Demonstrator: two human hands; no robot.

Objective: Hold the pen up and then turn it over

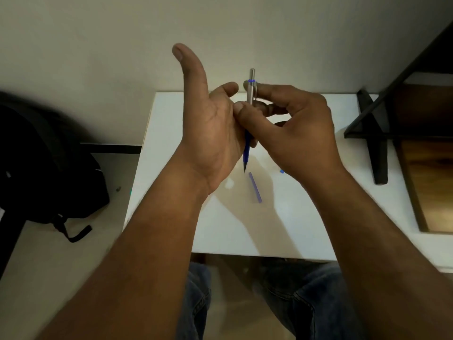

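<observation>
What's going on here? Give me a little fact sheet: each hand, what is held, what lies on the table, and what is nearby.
Right hand: pinches a pen, thumb and fingers curled round it
Left hand: open, thumb up, palm beside the pen
Pen: silver and blue, upright, tip down, above the table
White table: blue strip and a small blue bit lie on it
Nearby: black backpack on the floor, left

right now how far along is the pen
Done: the silver-and-blue pen looks joined, its dark tip showing below. In hand: the right hand pinches it upright beside the left hand, thumb raised. Left: a thin blue tube and a small blue piece lie loose on the white table.
</observation>
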